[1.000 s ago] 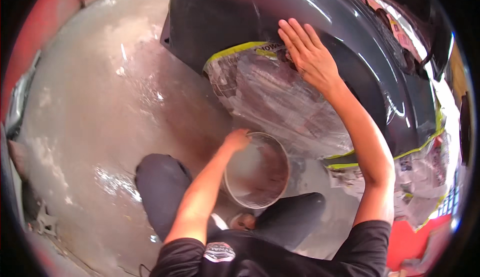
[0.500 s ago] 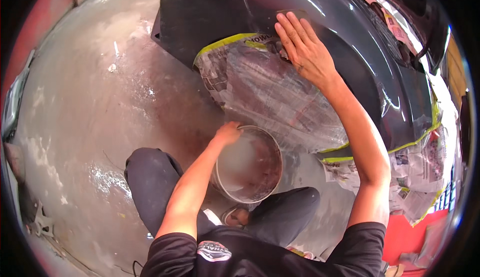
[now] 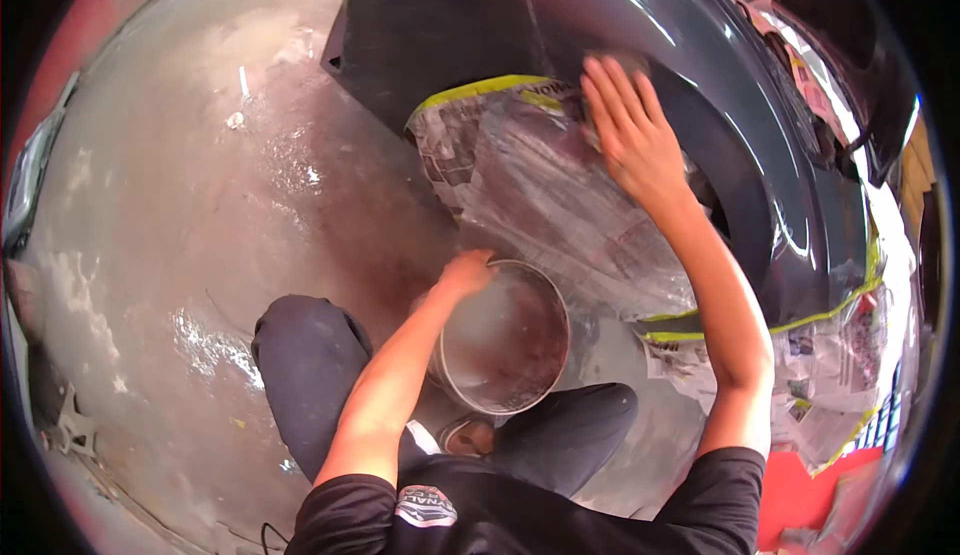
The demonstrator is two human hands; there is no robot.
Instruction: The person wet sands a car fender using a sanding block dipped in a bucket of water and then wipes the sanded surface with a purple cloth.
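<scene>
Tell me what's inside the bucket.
Inside the bucket is what looks like cloudy liquid, greyish at left and reddish-brown at right. Anything beneath its surface is hidden, and the left hand covers part of the upper-left rim.

A grey floor, glossy and apparently wet, spreads over the left and middle, mottled with pale patches and a darker brownish-red area toward the centre; broken white glare lies across it; a dull red wall, marked by a dark vertical seam, bounds it at upper left. Along the right edge stands a tan panel; lower down, a bright red surface shows beside bluish-white light between dark bars.
</scene>
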